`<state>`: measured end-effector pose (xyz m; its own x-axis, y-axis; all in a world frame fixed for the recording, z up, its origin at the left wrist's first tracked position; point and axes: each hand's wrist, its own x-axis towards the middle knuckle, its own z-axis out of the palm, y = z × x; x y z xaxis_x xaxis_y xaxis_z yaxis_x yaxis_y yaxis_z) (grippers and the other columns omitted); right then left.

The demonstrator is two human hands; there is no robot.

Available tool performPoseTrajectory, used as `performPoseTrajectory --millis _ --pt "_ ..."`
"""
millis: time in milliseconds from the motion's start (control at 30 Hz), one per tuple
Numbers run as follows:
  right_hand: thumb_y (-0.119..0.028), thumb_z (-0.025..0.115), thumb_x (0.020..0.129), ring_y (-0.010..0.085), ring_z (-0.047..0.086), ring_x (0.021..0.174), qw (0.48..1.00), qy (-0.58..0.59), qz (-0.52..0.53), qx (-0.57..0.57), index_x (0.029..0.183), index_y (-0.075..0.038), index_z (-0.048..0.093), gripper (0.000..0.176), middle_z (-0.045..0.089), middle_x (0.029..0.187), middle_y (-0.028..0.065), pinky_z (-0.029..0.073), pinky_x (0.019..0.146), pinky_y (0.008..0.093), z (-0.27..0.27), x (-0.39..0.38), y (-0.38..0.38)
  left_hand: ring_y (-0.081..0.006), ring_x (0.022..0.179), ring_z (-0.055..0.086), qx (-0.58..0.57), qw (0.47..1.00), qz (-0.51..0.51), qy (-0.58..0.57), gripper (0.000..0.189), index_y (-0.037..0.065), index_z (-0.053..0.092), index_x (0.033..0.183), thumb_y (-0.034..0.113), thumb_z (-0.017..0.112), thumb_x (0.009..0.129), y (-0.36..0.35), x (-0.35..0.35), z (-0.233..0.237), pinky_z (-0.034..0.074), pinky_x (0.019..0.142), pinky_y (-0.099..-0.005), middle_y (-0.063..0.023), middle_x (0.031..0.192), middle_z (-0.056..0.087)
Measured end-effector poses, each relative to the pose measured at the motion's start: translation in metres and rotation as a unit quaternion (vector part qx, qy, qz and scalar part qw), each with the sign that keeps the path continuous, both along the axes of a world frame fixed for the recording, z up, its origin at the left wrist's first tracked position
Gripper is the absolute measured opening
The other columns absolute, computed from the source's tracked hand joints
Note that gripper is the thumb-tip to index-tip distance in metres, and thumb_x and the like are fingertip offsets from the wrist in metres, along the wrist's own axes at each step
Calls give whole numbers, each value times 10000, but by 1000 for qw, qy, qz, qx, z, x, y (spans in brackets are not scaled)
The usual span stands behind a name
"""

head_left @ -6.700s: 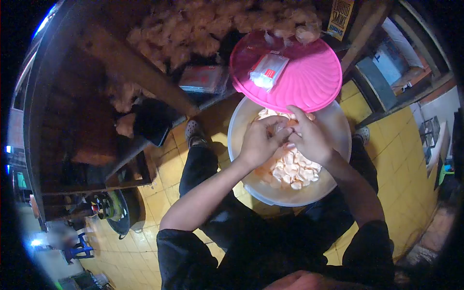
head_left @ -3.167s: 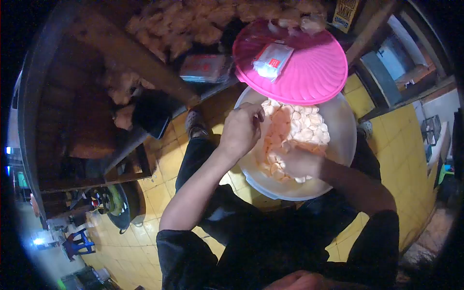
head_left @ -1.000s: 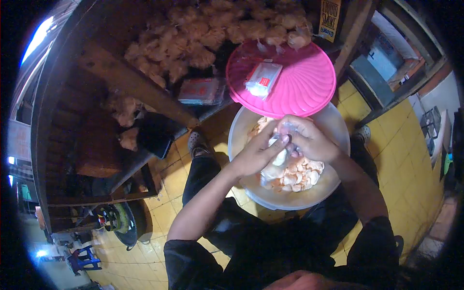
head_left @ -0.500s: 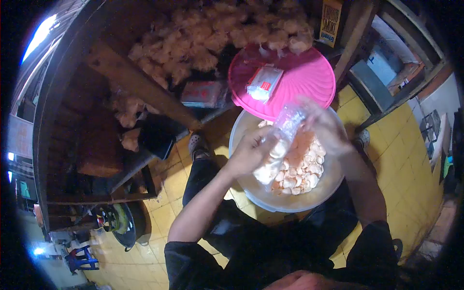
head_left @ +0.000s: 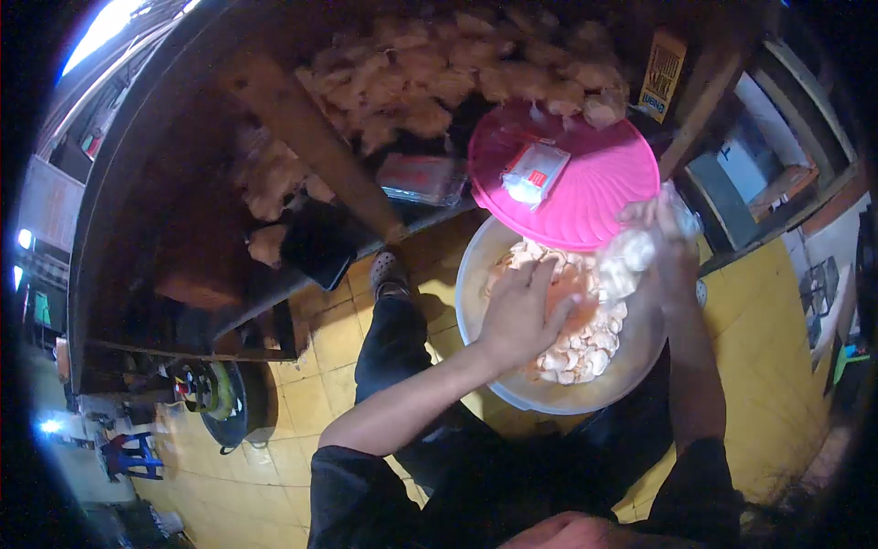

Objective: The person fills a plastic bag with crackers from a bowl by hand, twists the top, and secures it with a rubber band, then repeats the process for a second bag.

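A large translucent white tub sits on my lap, full of pale orange and white crackers. My left hand reaches down into the crackers with fingers spread over them; I cannot see whether it grips any. My right hand is raised at the tub's right rim and holds a small clear plastic bag filled with crackers. A pink round lid rests across the tub's far edge, with a stack of clear plastic bags lying on it.
A dark wooden shelf ahead carries many filled cracker bags and a flat packet. Yellow floor tiles lie below, my foot on them. A dark pan stands at lower left.
My right hand carried the filled bag off to the right and up, away from my left hand. My left hand let go of the bag and dropped into the crackers.
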<state>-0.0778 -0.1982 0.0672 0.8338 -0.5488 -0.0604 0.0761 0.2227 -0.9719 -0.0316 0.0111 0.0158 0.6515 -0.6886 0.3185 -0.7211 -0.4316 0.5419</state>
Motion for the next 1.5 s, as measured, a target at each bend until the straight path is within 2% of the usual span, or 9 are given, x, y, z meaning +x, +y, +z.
performPoseTrajectory --millis 67,167,600,700,833,1067,1167,1267,1500 --pt "-462 524 990 156 620 573 987 -33 27 -158 932 -3 646 478 668 744 70 510 556 286 -5 -4 2 -314 1163 588 6 982 -79 169 644 33 415 1446 472 518 986 -3 -3 5 453 987 -414 -253 1269 576" --pt "-281 779 734 344 549 1205 714 -242 195 -628 830 -55 638 283 609 1257 186 404 1036 534 1 -6 27 -220 1118 612 -172 440 -200 859 531 70 437 1427 442 363 1056 -10 -13 11 492 975 -395 -111 1246 603" --pt "-274 618 899 262 564 1161 694 -182 23 -696 822 -98 586 195 618 1208 108 412 1002 449 -5 -10 49 -87 746 493 -406 608 -70 678 282 130 552 932 384 495 1042 -8 10 33 403 674 -243 29 835 504" --pt "-441 353 1079 137 498 648 967 -88 141 -191 817 -75 521 480 508 744 26 416 608 307 -33 0 49 -101 633 348 -352 565 -130 735 305 129 449 865 377 527 1025 -3 19 32 322 598 -262 42 689 322" --pt "-371 412 1078 99 504 698 955 -122 260 71 890 -69 527 373 512 765 -10 416 630 266 -24 -6 39 -86 630 382 -348 496 -212 767 217 111 476 960 309 536 1025 7 21 39 332 575 -248 44 699 367" --pt "-138 592 996 141 580 807 976 -103 188 -37 962 -46 607 100 603 828 24 458 741 277 -12 -9 42 -89 594 439 -384 558 -112 727 152 107 468 1082 257 463 1062 5 14 49 390 517 -224 1 727 483" --pt "-80 672 802 274 641 900 777 -184 15 -601 828 -47 664 42 683 972 83 498 838 368 -3 -7 38 -94 475 426 -330 674 -102 653 246 66 522 1042 294 436 1072 4 19 28 346 413 -242 -16 658 499" --pt "-117 679 775 267 651 994 650 -295 73 -696 837 -51 671 91 696 1020 68 515 888 388 10 -6 35 -87 500 457 -142 747 -117 639 295 59 550 876 270 458 1060 13 32 32 338 416 -251 -17 643 520" --pt "-136 678 764 220 665 957 741 -168 93 -643 865 -91 703 113 715 997 60 513 848 364 -20 -10 45 -299 644 627 -4 975 -129 180 255 -6 573 856 208 512 982 16 37 36 478 631 -436 -148 680 620"
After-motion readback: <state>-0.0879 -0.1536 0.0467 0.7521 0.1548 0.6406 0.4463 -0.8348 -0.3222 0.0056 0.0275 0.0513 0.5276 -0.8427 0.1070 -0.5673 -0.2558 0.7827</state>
